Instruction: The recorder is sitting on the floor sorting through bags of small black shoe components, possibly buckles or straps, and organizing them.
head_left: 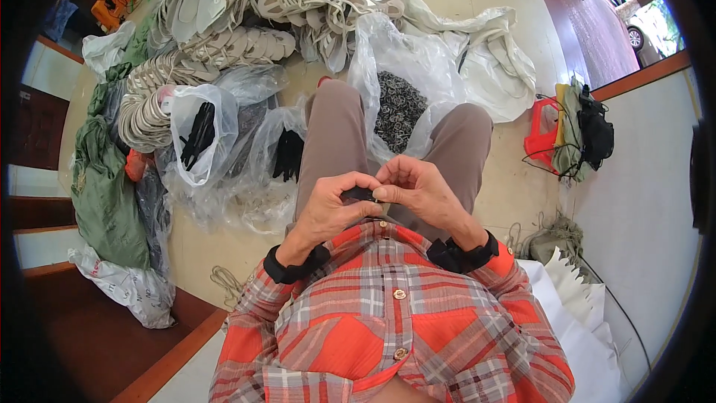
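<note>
Over my lap, both hands meet at the fingertips. My left hand (337, 203) is closed around a small black piece (359, 194), which looks like a folded strap. The right hand (421, 188) pinches at its right end with thumb and forefinger; whether a buckle sits between the fingertips is too small to tell. Between my knees, a clear plastic bag (373, 41) stands open with many small dark metal buckles (399, 108) in it. Left of my legs, a white plastic bag (227, 123) holds black straps (198, 134), and more black straps (288, 155) lie in another clear bag.
Bundles of beige shoe uppers (224, 0) are heaped on the floor ahead and to the left. Green sacking (108, 201) lies at the far left. A white woven sack (496, 67) spreads beyond my right knee, near a red plastic stool (542, 134) by the wall.
</note>
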